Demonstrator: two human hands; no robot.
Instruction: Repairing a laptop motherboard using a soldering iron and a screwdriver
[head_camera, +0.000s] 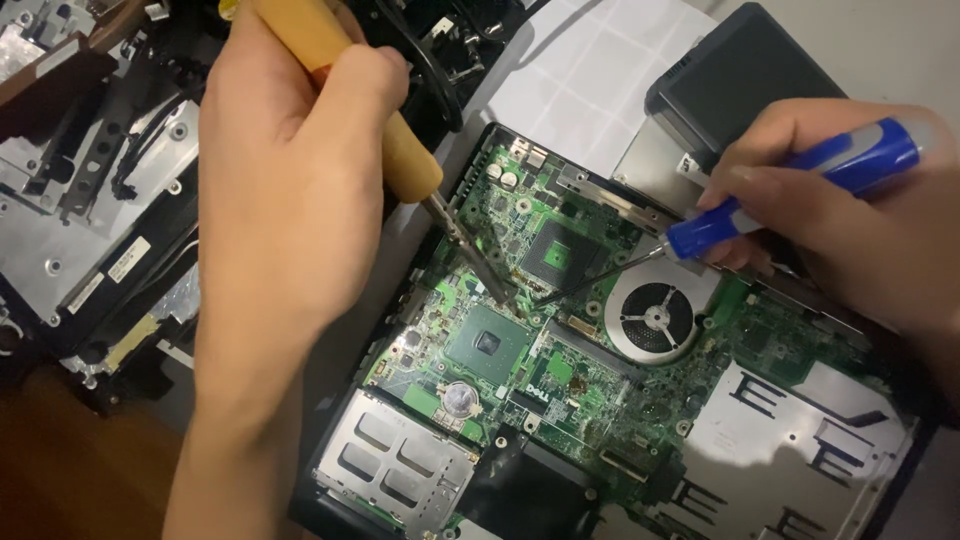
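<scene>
- Head view: tool tips blur together over green laptop circuit board (560, 350).
- L hand (290, 190) grip clamped on wooden-handled soldering iron (400, 150).
- R hand (850, 200) grip clamped on blue-handled metal probe (790, 185); wrist cut off.

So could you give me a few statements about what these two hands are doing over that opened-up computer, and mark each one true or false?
1. The left hand grips a tool with a wooden handle. True.
2. The right hand holds a red-handled tool. False: its screwdriver has a blue handle.
3. Both tool tips meet near the square chip on the green circuit board. True.
4. The round fan lies left of that chip. False: it lies to its right.
5. The right hand rests flat on the board. False: it is raised, gripping the screwdriver.
</scene>
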